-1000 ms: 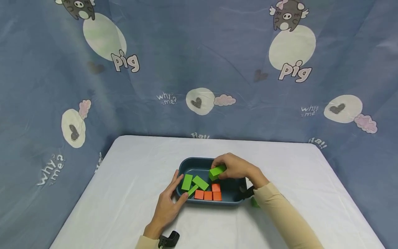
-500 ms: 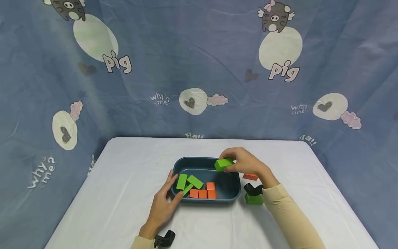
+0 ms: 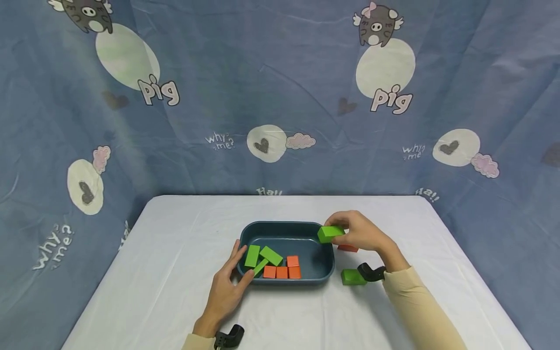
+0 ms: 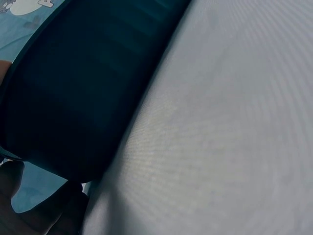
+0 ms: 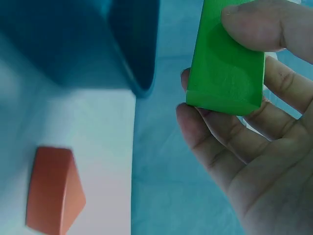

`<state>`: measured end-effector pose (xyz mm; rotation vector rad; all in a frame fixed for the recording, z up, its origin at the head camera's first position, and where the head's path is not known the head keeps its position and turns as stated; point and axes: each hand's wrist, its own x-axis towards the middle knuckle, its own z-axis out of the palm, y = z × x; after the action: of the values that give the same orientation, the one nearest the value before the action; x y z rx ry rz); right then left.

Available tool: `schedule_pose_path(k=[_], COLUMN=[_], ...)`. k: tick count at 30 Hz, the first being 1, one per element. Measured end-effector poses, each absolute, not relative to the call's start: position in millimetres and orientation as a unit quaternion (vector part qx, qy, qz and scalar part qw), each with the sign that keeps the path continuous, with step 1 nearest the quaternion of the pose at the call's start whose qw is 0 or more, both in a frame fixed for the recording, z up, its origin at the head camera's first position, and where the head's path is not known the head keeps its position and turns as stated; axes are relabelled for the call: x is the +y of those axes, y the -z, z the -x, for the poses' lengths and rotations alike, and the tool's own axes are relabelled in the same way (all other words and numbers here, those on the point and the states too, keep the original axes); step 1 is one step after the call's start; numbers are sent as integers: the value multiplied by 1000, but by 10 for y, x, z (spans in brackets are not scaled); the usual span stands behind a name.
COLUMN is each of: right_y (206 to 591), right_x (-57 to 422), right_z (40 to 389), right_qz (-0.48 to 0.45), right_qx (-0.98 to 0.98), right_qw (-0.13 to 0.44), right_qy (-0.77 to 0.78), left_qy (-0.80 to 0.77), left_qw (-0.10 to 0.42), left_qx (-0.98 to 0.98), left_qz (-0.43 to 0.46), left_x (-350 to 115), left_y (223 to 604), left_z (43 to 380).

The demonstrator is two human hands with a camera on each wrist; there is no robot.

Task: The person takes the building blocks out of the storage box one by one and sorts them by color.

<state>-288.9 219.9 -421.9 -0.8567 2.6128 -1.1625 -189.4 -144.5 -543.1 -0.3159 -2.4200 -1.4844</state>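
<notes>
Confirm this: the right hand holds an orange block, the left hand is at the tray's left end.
Wrong colour: the right wrist view shows the right hand holding a green block. The left hand is at the left end of the tray.

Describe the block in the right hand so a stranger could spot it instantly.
On the white table sits a dark blue tray. At its far right corner, the right hand grips a green block. It alone is held up; the other green blocks lie in the tray or on the table.

Blue backdrop (image 3: 280, 73) — "pig", "why me?", "Ha!!"
</notes>
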Motion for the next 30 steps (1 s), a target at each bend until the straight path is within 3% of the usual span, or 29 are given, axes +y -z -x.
schedule_pose_path(k=[30], right_y=[4510], right_x=[3231], right_z=[2352], right_qz=[184], right_qx=[871], right_qw=[65], right_qy=[452], left_qy=[525], left_qw=[143], left_qx=[-831], left_qz=[111], left_x=[-1398], left_y=[5415], left_z=[1888])
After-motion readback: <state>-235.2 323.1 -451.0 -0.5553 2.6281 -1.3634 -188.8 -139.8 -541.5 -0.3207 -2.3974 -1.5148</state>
